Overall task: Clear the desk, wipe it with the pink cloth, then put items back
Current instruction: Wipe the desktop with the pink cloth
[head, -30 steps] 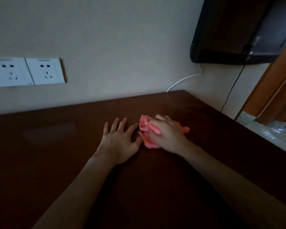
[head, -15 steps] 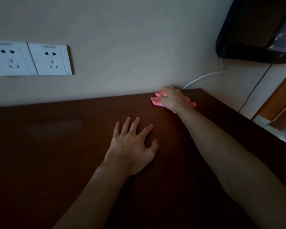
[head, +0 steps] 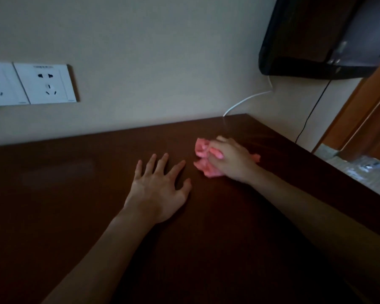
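A person's right hand (head: 233,160) lies on a crumpled pink cloth (head: 203,155), fingers curled into it, holding it against a dark brown wooden counter (head: 75,216) near the far right corner. The left hand (head: 157,187) rests flat beside it, fingers spread, holding nothing. On the beige wall (head: 151,51) are two white wall sockets (head: 29,84) and a black wall-mounted screen (head: 316,40).
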{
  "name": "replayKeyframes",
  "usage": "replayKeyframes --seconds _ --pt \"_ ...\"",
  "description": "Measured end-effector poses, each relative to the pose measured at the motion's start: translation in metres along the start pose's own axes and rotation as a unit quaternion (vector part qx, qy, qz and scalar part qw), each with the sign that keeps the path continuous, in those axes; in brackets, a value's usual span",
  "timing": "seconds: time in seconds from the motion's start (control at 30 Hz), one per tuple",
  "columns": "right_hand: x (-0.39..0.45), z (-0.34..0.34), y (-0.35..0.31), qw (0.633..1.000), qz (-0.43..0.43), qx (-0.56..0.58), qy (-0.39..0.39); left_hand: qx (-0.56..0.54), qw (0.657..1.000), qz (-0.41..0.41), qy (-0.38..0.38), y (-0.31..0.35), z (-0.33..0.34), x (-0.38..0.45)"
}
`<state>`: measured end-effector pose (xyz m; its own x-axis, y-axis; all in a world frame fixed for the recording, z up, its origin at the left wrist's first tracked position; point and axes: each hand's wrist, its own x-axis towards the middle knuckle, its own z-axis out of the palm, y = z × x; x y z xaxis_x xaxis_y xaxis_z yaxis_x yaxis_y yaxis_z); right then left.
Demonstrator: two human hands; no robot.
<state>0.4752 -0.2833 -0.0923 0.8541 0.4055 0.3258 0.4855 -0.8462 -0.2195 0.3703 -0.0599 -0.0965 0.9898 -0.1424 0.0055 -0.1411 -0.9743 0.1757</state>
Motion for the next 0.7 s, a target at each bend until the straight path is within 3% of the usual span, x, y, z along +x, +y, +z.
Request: replayKeyframes --seconds 0.2,0.33,0.53,0.7 --pt "0.137 0.031 0.034 0.993 0.119 0.006 0.007 -0.002 1.000 0.009 -0.004 -0.005 -0.001 0.003" --pt "0.158 0.038 0.032 0.989 0.141 -0.028 0.022 -0.006 1.000 0.012 -0.009 -0.005 -0.002 0.004" --pt "0.045 0.007 -0.010 0.997 0.079 0.018 -0.022 -0.008 1.000 0.002 -0.003 0.001 -0.005 -0.002" --pt "-0.071 -0.013 -0.027 0.999 -0.032 0.006 0.008 0.001 1.000 -0.001 -0.001 0.002 -0.003 -0.004"
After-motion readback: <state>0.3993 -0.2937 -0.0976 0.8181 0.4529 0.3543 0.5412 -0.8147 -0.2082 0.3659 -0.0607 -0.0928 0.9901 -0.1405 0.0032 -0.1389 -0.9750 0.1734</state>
